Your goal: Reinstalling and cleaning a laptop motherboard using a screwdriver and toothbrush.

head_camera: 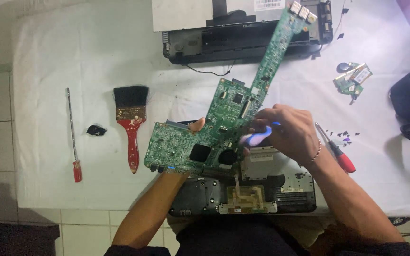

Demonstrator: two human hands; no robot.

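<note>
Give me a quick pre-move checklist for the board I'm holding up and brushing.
1. Green circuit board supported by left hand, thumb on its face: ok.
2. Right hand grip on the blue-and-white brush: ok.
3. Brush tip on the board: cannot tell, blurred.
4. Board lifted off the open laptop base: ok.
5. Red-handled screwdriver lies close by the right wrist, could be knocked: not ok.
6. Loose small parts apart from the hands: ok.

A red-handled brush [131, 118] (black bristles) lies beside a long screwdriver [72, 135]
</note>
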